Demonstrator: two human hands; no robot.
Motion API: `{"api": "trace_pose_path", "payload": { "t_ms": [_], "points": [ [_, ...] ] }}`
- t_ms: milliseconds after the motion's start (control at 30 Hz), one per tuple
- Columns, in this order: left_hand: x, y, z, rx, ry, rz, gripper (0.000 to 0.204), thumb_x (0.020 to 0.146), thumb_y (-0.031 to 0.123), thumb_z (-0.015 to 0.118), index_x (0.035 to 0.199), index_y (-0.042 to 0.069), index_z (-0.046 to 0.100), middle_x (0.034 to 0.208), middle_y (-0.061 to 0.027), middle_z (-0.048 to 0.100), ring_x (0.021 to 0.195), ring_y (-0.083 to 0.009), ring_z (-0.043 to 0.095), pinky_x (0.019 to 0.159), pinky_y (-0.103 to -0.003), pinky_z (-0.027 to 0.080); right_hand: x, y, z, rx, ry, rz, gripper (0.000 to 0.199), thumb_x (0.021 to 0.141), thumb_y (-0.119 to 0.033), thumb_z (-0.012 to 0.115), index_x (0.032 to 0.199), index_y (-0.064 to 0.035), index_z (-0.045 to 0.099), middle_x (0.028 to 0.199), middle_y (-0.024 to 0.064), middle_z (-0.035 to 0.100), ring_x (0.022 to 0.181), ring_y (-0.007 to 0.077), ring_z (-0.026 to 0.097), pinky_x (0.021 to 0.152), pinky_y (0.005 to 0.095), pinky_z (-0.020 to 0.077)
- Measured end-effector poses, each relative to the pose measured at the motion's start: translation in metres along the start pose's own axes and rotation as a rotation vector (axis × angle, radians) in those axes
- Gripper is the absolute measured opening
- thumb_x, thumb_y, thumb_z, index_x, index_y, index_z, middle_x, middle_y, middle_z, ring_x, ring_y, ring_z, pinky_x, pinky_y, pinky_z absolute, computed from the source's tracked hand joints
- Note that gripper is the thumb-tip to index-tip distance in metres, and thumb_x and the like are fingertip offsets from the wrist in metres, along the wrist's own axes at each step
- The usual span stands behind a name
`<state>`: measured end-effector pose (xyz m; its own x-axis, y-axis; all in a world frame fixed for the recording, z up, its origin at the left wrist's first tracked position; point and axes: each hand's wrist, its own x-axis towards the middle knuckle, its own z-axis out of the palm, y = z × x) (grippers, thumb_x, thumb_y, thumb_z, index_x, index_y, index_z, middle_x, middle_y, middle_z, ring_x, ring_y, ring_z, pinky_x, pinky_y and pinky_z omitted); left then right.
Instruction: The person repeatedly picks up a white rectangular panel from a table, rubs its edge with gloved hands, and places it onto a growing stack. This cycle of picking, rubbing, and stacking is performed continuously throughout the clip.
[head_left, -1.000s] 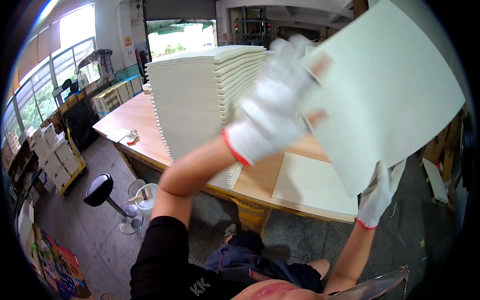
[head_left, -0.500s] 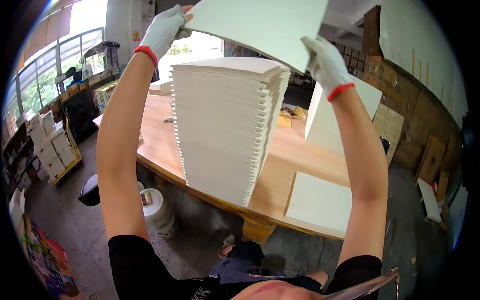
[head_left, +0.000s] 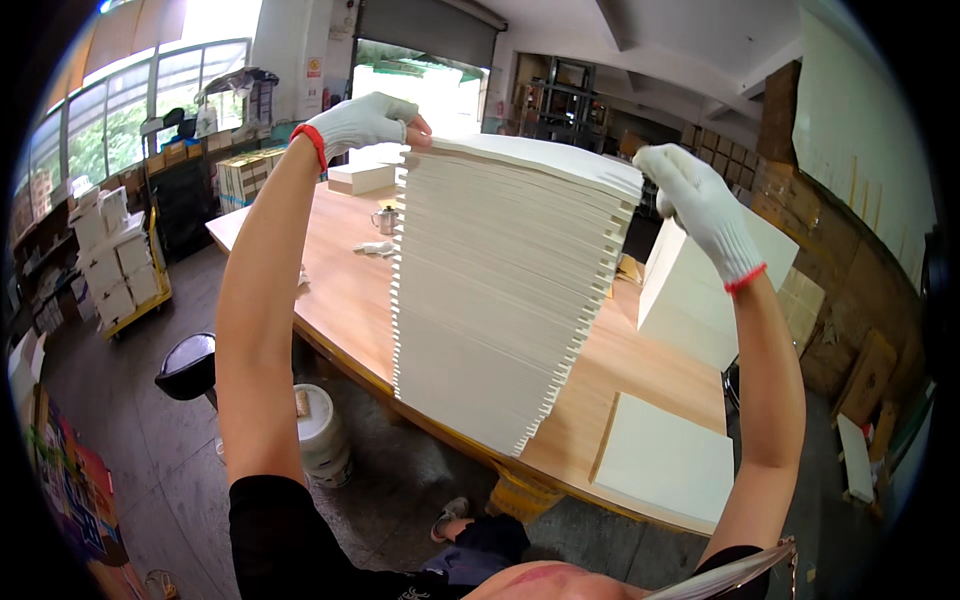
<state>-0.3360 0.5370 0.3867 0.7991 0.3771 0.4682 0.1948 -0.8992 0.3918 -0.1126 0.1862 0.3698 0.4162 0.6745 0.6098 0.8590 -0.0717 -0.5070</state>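
1. The gloved left hand (head_left: 362,122) is gripping the top board (head_left: 530,155) at its left corner.
2. The gloved right hand (head_left: 695,205) is pinching its right corner.
3. The board is lying on the tall stack (head_left: 490,300), which is standing on the table (head_left: 350,290).
4. A loose board (head_left: 665,465) is lying near the table's front edge.

Both bare arms are raised high and spread apart, elbows slightly bent. The left hand (head_left: 365,122), in a white knit glove with a red cuff, is on the far left, fingers curled forward with fingertips pressed down. The right hand (head_left: 695,205), gloved the same, is on the right, fingers bent downward, wrist angled, forearm rising steeply from the lower right.
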Motion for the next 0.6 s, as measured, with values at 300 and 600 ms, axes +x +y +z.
{"api": "trace_pose_path", "payload": {
  "t_ms": [300, 600],
  "points": [
    [0.006, -0.006, 0.002, -0.059, 0.004, 0.011, 0.032, 0.082, 0.023, 0.079, 0.108, 0.004, 0.074, 0.090, -0.0025, 0.074, 0.089, -0.0100, 0.065, 0.095, -0.030, 0.047, -0.021, -0.016, 0.021, -0.192, -0.009, -0.160, 0.036, 0.092, -0.037, 0.063, 0.108, -0.0064, 0.073, 0.090, 0.0075, 0.071, 0.083, 0.0161, 0.064, 0.081, 0.0317, 0.0502],
    [0.007, -0.009, 0.004, -0.108, 0.015, 0.028, 0.032, 0.079, 0.017, 0.082, 0.106, 0.002, 0.075, 0.088, -0.0045, 0.074, 0.086, -0.0116, 0.066, 0.088, -0.027, 0.050, -0.018, -0.013, 0.027, -0.187, 0.024, -0.165, 0.035, 0.087, -0.037, 0.065, 0.101, -0.0070, 0.077, 0.084, 0.0062, 0.074, 0.077, 0.0152, 0.066, 0.074, 0.0303, 0.0507]
  ]
}}
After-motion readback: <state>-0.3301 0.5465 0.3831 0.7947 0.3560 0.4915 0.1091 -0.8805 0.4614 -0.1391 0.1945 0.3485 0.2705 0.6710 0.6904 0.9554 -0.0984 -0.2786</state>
